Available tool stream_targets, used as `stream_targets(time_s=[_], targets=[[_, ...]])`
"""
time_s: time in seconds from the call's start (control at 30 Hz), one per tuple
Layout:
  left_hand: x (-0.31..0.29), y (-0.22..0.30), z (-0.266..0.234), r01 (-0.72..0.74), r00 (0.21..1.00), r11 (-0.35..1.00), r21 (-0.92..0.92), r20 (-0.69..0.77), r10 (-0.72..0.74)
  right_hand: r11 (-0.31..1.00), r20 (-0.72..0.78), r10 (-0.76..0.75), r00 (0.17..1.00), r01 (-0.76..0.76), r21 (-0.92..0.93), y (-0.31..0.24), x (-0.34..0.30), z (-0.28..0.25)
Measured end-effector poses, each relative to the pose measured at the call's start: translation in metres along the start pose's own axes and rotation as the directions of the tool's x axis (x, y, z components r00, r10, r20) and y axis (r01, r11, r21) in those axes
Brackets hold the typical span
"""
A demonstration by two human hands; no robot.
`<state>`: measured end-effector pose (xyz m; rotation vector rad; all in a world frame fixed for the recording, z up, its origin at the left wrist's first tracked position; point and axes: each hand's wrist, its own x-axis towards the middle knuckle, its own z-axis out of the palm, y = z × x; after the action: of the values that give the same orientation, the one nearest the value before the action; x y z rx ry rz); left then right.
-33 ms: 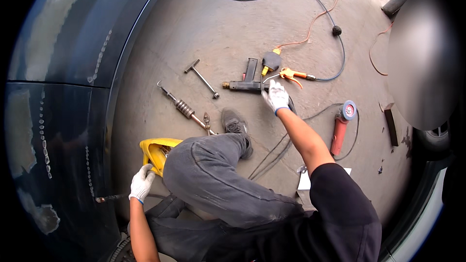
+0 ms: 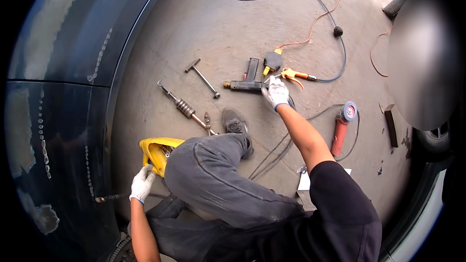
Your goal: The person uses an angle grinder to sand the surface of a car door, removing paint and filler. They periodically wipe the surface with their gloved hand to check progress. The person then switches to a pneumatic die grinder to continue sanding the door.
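My left hand (image 2: 142, 183), in a white knitted glove, pinches the near rim of a yellow plastic container (image 2: 148, 153), open on one side, with small metal pieces inside. My gloved right hand (image 2: 276, 92) is closed over the rear end of a black pistol-shaped tool (image 2: 245, 86) lying on the floor. This tool has a brass tip, a red trigger and a cable running back from under my hand. Just beyond that hand are an orange air blow gun (image 2: 293, 73) and a black and yellow plug connector (image 2: 273, 62).
A dark car panel (image 2: 63, 116) with sanded patches and rows of weld marks stands at left. On the floor lie a slide hammer (image 2: 184, 108), a T-handle tool (image 2: 204, 80), a red angle grinder (image 2: 340, 133), hoses and cords. Another car (image 2: 427, 213) is at right.
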<state>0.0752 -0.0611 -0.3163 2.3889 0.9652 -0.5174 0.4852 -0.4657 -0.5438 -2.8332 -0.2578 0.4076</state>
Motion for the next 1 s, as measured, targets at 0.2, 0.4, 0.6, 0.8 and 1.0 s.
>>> stream_targets(time_s=[0.2,0.4,0.6,0.8,1.0], targets=[[0.002,-0.002,0.013,0.094,0.991,0.991,0.094,0.087,-0.103,0.934,0.019,0.351,0.936,-0.352,0.064,-0.022,0.082,0.005],[-0.001,-0.034,0.031,0.123,0.984,0.991,0.050,0.121,-0.128,0.904,-0.065,0.427,0.902,-0.426,0.031,-0.002,0.109,0.028],[-0.003,-0.040,0.027,0.173,0.974,0.984,0.037,0.139,-0.176,0.870,-0.136,0.485,0.864,-0.492,-0.023,0.072,0.130,0.004],[0.001,-0.027,0.027,0.113,0.983,0.991,0.071,0.136,-0.121,0.888,-0.215,0.434,0.875,-0.456,-0.061,0.121,0.113,-0.029],[0.000,0.019,0.005,-0.019,0.999,0.993,0.119,0.048,0.013,0.978,-0.207,0.207,0.956,-0.201,0.048,0.063,0.007,-0.002]])
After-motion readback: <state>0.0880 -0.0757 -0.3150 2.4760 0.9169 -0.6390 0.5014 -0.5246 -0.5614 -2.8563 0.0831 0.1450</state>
